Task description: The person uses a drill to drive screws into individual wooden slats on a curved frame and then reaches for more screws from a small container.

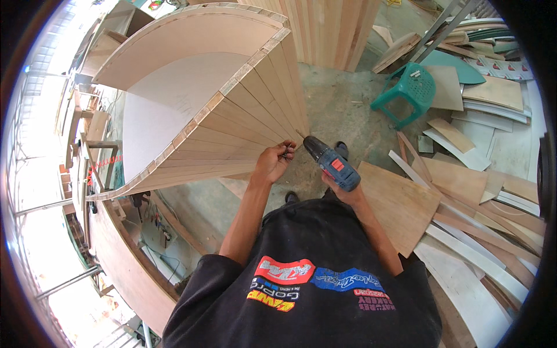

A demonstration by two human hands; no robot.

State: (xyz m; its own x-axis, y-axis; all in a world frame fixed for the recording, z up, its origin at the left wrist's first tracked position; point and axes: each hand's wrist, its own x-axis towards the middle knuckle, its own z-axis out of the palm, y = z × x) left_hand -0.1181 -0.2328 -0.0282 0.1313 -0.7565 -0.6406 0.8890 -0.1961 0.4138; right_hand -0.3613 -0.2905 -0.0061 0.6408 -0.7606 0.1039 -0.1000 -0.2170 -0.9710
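My right hand [347, 192] is wrapped round the handle of a dark blue cordless drill [338, 165] with a black chuck and a red patch. Its thin bit points up and left at the narrow end of a large curved piece of wooden slats [232, 136]. Whether the bit touches the wood I cannot tell. My left hand [275, 162] is beside the same narrow end, left of the chuck. Its fingers are curled closed round something small and dark that I cannot make out. The wooden piece flares out leftward, with a jointed rim and a pale inner face.
A green plastic stool [409, 93] stands at the right. Wood offcuts and panels pile up along the right side, with a plywood sheet [394, 203] near my right forearm. Behind stands another slatted wooden piece [331, 29]. A curved wooden panel [130, 261] lies at lower left.
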